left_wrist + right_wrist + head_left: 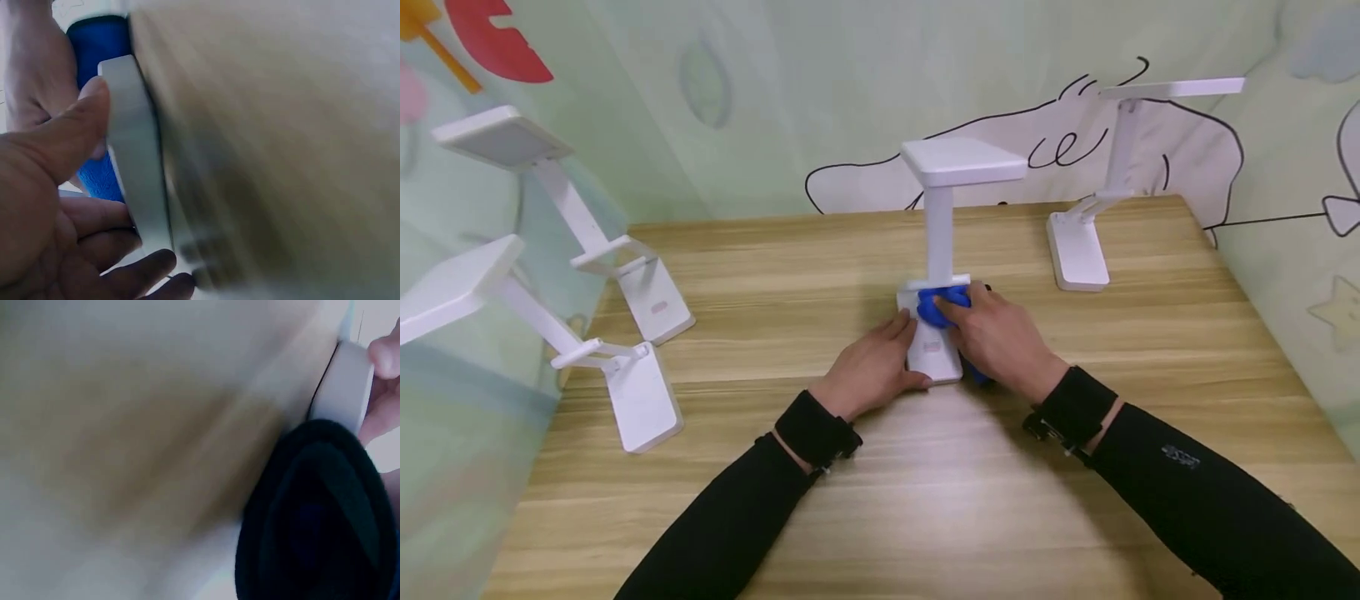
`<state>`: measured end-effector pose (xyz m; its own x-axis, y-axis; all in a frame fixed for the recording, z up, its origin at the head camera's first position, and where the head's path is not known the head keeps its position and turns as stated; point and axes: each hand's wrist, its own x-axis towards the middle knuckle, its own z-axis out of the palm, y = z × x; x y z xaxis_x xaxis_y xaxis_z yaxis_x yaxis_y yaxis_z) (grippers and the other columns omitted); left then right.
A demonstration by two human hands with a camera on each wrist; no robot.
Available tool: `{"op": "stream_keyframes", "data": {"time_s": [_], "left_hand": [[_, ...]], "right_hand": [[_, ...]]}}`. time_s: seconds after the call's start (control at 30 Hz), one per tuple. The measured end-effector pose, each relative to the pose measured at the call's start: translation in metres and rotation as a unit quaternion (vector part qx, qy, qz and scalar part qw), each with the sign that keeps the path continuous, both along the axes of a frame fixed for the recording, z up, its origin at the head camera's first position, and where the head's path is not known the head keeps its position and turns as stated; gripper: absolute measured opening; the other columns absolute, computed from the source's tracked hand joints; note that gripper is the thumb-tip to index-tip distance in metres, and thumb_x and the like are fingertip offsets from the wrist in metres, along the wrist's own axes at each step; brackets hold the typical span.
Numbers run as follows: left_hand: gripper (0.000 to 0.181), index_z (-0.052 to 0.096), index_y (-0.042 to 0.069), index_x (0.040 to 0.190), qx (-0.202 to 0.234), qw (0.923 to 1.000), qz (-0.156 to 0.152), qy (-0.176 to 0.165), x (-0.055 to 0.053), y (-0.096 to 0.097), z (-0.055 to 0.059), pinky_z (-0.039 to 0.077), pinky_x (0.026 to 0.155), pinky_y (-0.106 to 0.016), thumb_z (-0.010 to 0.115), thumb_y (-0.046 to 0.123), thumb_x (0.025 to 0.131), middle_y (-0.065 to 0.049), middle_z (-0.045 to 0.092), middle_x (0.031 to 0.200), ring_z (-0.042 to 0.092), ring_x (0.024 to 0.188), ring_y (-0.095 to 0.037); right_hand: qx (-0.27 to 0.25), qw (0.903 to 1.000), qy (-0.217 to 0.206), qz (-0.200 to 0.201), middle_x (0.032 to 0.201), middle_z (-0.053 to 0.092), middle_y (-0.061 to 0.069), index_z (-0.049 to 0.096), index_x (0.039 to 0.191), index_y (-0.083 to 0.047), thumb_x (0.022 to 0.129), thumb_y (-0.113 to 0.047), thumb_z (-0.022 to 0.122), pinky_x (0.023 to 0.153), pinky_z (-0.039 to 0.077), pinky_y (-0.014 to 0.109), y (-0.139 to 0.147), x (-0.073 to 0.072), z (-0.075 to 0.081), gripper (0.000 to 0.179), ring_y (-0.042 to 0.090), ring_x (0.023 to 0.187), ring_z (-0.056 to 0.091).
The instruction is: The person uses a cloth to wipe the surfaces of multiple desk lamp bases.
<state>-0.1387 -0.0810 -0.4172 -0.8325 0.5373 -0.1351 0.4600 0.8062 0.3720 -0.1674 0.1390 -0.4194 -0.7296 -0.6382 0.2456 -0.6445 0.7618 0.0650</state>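
A white desk lamp (938,237) stands upright near the middle of the table, its flat head over a folding stem and rectangular base. My left hand (872,371) grips the base from the left, thumb at the front edge and fingers along the side. In the left wrist view, that thumb and the fingers lie around the base (134,144). A blue cloth (942,308) is pinched in my right hand (1003,340), pressed onto the base by the stem's foot. Part of the cloth hangs down the base's right side. A dark cloth edge (253,550) fills the right wrist view's lower right.
Two more white lamps, a rear one (655,300) and a nearer one (642,400), stand at the table's left. Another white lamp (1078,250) stands at the back right. Printed walls (760,108) border the wooden table (775,275) behind and at the sides.
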Motion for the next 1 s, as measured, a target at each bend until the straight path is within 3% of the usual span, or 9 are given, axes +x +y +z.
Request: {"op": "stream_keyframes", "data": {"time_s": [0.17,0.37,0.47,0.53,0.67,0.8,0.9,1.0], "left_hand": [[0.080,0.050,-0.003,0.153,0.002,0.9985,-0.019,0.051,0.002,0.000,-0.003,0.050,0.113,-0.041,0.072,0.049,0.098,-0.022,0.049,0.160,0.054,0.144,-0.033],[0.068,0.061,0.001,0.144,0.010,0.9967,-0.039,0.071,0.000,-0.004,-0.002,0.060,0.091,-0.040,0.075,0.047,0.096,-0.015,0.067,0.139,0.071,0.117,-0.027],[0.064,0.061,0.000,0.142,0.009,0.9962,-0.045,0.074,0.000,-0.007,0.001,0.061,0.088,-0.040,0.075,0.044,0.097,-0.013,0.070,0.128,0.072,0.109,-0.027],[0.068,0.057,-0.001,0.147,0.004,0.9969,-0.039,0.069,0.001,-0.007,0.004,0.061,0.089,-0.041,0.075,0.043,0.098,-0.015,0.067,0.137,0.071,0.112,-0.028],[0.077,0.046,-0.004,0.156,-0.017,0.9984,-0.026,0.047,0.005,-0.007,0.007,0.060,0.095,-0.043,0.071,0.044,0.100,-0.020,0.051,0.159,0.067,0.126,-0.033],[0.078,0.043,-0.004,0.157,-0.033,0.9981,-0.025,0.045,0.007,-0.006,0.007,0.058,0.101,-0.041,0.067,0.046,0.102,-0.022,0.045,0.162,0.061,0.136,-0.032],[0.077,0.044,-0.004,0.156,-0.033,0.9977,-0.030,0.051,0.007,-0.005,0.005,0.056,0.104,-0.040,0.067,0.046,0.103,-0.022,0.046,0.161,0.058,0.139,-0.031],[0.077,0.044,-0.004,0.157,-0.026,0.9979,-0.036,0.047,0.006,-0.004,0.005,0.054,0.108,-0.039,0.066,0.046,0.103,-0.023,0.045,0.161,0.055,0.142,-0.031]], "right_hand": [[0.064,0.9974,0.026,-0.023,0.100,0.074,0.016,0.076,0.122,-0.005,0.097,-0.011,0.072,0.057,0.060,0.040,-0.017,0.002,0.011,0.027,0.031,0.084,0.062],[-0.009,0.9996,0.014,-0.024,0.103,0.070,0.031,0.076,0.131,-0.015,0.098,-0.024,0.075,0.055,0.062,0.047,-0.037,0.003,0.004,0.034,0.036,0.081,0.071],[-0.038,0.9991,-0.006,-0.014,0.108,0.068,0.036,0.075,0.133,-0.019,0.101,-0.027,0.072,0.056,0.062,0.049,-0.042,-0.001,0.001,0.033,0.038,0.079,0.073],[-0.050,0.9982,-0.027,-0.018,0.115,0.067,0.038,0.075,0.133,-0.021,0.102,-0.027,0.069,0.055,0.062,0.049,-0.043,-0.004,0.002,0.032,0.038,0.079,0.073],[-0.038,0.9958,-0.072,-0.043,0.113,0.069,0.034,0.074,0.136,-0.022,0.103,-0.028,0.066,0.055,0.060,0.046,-0.038,-0.006,0.004,0.034,0.034,0.080,0.069],[-0.032,0.9907,-0.109,-0.075,0.106,0.069,0.028,0.072,0.138,-0.021,0.103,-0.026,0.064,0.059,0.060,0.047,-0.029,-0.004,0.007,0.037,0.032,0.084,0.065],[-0.040,0.9870,-0.139,-0.069,0.109,0.068,0.028,0.071,0.139,-0.018,0.103,-0.024,0.062,0.064,0.061,0.049,-0.021,0.000,0.010,0.038,0.033,0.089,0.065],[-0.053,0.9797,-0.191,-0.034,0.107,0.067,0.025,0.072,0.139,-0.015,0.101,-0.020,0.065,0.065,0.058,0.045,-0.007,0.004,0.013,0.038,0.029,0.085,0.062]]}}
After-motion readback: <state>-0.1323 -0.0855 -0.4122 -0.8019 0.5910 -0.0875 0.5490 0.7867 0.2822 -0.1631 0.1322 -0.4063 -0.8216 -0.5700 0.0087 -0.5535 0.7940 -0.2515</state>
